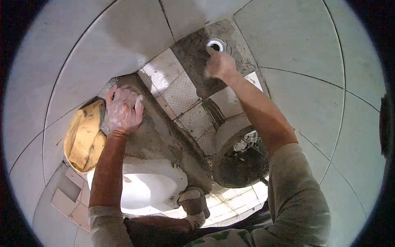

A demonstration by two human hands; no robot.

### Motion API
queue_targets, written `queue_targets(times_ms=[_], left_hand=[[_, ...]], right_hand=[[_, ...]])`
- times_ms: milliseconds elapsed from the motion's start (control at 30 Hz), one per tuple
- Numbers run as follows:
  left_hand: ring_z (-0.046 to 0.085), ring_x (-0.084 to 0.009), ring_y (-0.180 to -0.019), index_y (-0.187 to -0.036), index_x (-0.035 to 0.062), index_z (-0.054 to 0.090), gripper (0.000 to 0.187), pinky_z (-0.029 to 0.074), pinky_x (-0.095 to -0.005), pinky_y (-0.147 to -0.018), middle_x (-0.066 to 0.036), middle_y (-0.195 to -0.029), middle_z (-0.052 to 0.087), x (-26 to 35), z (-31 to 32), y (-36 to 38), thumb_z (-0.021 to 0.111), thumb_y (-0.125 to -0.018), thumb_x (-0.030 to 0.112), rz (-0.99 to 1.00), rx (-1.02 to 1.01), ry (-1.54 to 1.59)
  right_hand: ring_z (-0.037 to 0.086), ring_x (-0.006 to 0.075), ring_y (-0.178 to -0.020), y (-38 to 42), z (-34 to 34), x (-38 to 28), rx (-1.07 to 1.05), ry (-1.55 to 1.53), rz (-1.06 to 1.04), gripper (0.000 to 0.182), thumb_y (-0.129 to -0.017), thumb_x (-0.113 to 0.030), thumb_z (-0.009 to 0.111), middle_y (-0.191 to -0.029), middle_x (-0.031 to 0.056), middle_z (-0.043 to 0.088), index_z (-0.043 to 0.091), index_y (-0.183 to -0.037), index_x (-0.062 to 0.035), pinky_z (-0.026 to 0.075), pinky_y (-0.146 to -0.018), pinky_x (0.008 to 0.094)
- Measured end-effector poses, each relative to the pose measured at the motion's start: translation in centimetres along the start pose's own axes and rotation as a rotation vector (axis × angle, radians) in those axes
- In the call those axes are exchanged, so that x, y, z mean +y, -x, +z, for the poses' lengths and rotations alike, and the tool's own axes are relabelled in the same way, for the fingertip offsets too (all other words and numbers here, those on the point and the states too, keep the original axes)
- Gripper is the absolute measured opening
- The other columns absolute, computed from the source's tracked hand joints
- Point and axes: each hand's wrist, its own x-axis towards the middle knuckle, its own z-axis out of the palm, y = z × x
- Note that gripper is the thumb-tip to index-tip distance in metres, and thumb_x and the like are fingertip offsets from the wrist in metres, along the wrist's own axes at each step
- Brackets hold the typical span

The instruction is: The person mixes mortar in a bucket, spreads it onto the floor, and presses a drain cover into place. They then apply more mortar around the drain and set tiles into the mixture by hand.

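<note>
My left hand (123, 108), pale with dust, rests on the far end of a grey cement ledge (154, 133), with its fingers bent over the surface. Whether anything is under it cannot be seen. My right hand (222, 66) is closed beside a round white pipe opening (217, 44) set in dark wet mortar (193, 57). Its fingertips touch or nearly touch the ring's lower edge, and what they hold, if anything, is too small to make out.
A yellow container (84, 136) stands left of the ledge. A white toilet (154, 187) sits below my left arm. A dark bucket (240, 164) with pale lumps stands on the textured floor tiles (197, 121). Large tiled walls (300, 45) surround the space.
</note>
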Motion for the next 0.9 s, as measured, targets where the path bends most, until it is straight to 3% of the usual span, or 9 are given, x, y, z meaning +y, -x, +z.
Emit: queue_targets(times_ms=[100,167,367,467,600,700,800,900], left_hand=[[0.057,-0.0258,-0.102,-0.081,0.0064,0.066,0.019,0.03,-0.0467,-0.102,-0.008,-0.087,0.064,-0.1,0.0,0.0,0.057,-0.082,0.023,-0.011,-0.017,0.024],[0.058,-0.0258,-0.101,-0.08,0.0066,0.067,0.019,0.031,-0.0467,-0.101,-0.008,-0.086,0.065,-0.3,0.1,0.1,0.057,-0.082,0.023,0.002,-0.013,0.026],[0.058,-0.0255,-0.099,-0.079,0.0074,0.067,0.017,0.032,-0.0464,-0.101,-0.007,-0.085,0.065,-0.2,0.1,0.0,0.058,-0.083,0.022,-0.004,0.007,0.033],[0.058,-0.0255,-0.099,-0.079,0.0073,0.067,0.016,0.032,-0.0464,-0.101,-0.007,-0.085,0.065,0.0,0.0,0.0,0.058,-0.083,0.021,-0.012,0.006,0.043],[0.058,-0.0256,-0.099,-0.08,0.0075,0.067,0.016,0.032,-0.0463,-0.101,-0.006,-0.086,0.065,-0.1,-0.1,0.0,0.059,-0.082,0.021,-0.011,-0.009,0.036],[0.058,-0.0258,-0.099,-0.08,0.0077,0.067,0.016,0.031,-0.0463,-0.101,-0.007,-0.086,0.065,0.0,0.1,0.1,0.059,-0.082,0.021,-0.019,0.0,0.028],[0.058,-0.0258,-0.099,-0.08,0.0076,0.067,0.016,0.032,-0.0463,-0.101,-0.007,-0.086,0.065,-0.1,0.1,0.0,0.059,-0.082,0.021,-0.03,-0.002,0.042],[0.058,-0.0256,-0.099,-0.08,0.0073,0.066,0.016,0.031,-0.0461,-0.101,-0.007,-0.086,0.064,0.0,0.0,0.0,0.059,-0.082,0.021,-0.014,0.011,0.05]], right_hand=[[0.066,0.0362,-0.082,-1.8,1.9,1.8,0.161,-0.419,-0.1,0.038,-0.074,-0.021,0.06,-0.086,0.0163,0.067,0.061,-0.112,-0.0153,0.053,-0.072,0.045],[0.064,0.0362,-0.091,-1.1,-2.4,-1.2,0.026,-0.014,-0.044,0.049,-0.074,-0.02,0.06,-0.097,0.0167,0.067,0.058,-0.123,-0.0171,0.052,-0.08,0.0445],[0.063,0.0358,-0.099,-2.1,-1.0,-0.1,-0.027,0.01,-0.022,0.046,-0.075,-0.021,0.059,-0.107,0.018,0.065,0.06,-0.121,-0.0141,0.051,-0.085,0.0451],[0.062,0.0359,-0.101,-2.1,-1.2,-0.3,-0.071,0.002,0.064,0.042,-0.076,-0.022,0.058,-0.107,0.0188,0.065,0.061,-0.117,-0.0127,0.05,-0.087,0.0456],[0.062,0.0364,-0.101,-2.6,-0.4,0.4,-0.042,-0.043,0.012,0.04,-0.077,-0.023,0.056,-0.105,0.0194,0.065,0.061,-0.116,-0.013,0.049,-0.088,0.0452],[0.062,0.0363,-0.099,-2.5,-0.6,0.1,-0.055,0.004,0.036,0.037,-0.077,-0.022,0.055,-0.104,0.0192,0.065,0.063,-0.112,-0.0142,0.05,-0.085,0.0444],[0.063,0.0358,-0.095,-2.7,-0.5,0.5,0.012,-0.014,-0.1,0.036,-0.076,-0.022,0.055,-0.1,0.0178,0.066,0.064,-0.11,-0.0156,0.051,-0.081,0.0442],[0.064,0.035,-0.091,-3.0,-0.9,0.3,-0.097,0.059,-0.037,0.034,-0.075,-0.023,0.056,-0.095,0.0168,0.067,0.065,-0.108,-0.0156,0.052,-0.078,0.0443]])
